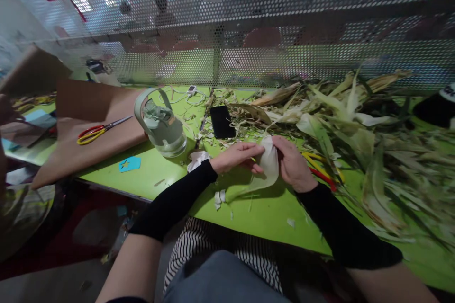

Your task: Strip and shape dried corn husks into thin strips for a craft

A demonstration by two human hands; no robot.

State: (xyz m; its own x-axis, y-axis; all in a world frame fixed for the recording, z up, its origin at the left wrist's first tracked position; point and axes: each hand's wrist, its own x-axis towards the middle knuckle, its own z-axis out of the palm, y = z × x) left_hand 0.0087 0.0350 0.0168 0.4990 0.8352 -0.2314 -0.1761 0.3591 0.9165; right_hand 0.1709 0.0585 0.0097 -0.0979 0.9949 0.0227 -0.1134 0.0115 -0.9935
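Note:
A pale, thin corn husk (269,165) hangs between my two hands above the green table (249,213). My right hand (293,163) pinches its upper right edge between thumb and fingers. From the other side, my left hand (238,157) has its thumb and fingertips closed at the husk's left edge. The husk's narrow tail trails down to the left, close to the tabletop. Small white scraps (219,198) lie below my left hand, and a crumpled white tissue (199,160) rests by its wrist. Beside my right wrist are scissors with red and yellow handles (323,173), partly covered by husks.
A large heap of corn husks (341,113) spreads over the right side. A black phone (222,122) lies ahead of my hands. Leftward stand a clear bottle (165,128), brown paper (95,104) with scissors (101,131), and a blue tag (130,164). Perforated metal screen (220,33) behind.

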